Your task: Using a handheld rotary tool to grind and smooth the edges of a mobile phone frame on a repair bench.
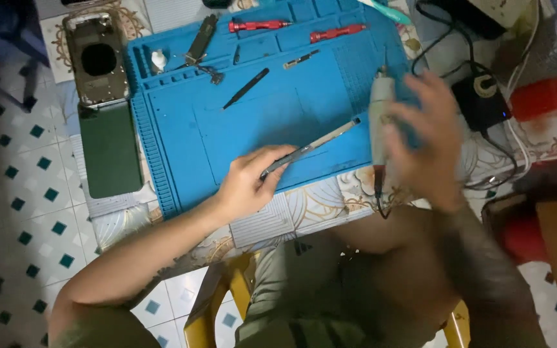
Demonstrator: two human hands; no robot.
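My left hand (pixel 247 182) rests on the near edge of the blue work mat (pixel 188 129) and pinches a thin metal strip-like part (pixel 317 143) that points up to the right. My right hand (pixel 428 138), blurred by motion, grips a pale handheld tool (pixel 380 113) with a dark cord hanging from its lower end. The tool stands just right of the strip's far tip.
On the mat lie black tweezers (pixel 246 88), two red screwdrivers (pixel 258 26) (pixel 338 32), and small metal parts (pixel 209 72). A phone frame (pixel 96 58) and dark green back panel (pixel 111 151) lie left of the mat. Cables and a black device (pixel 481 96) sit at right.
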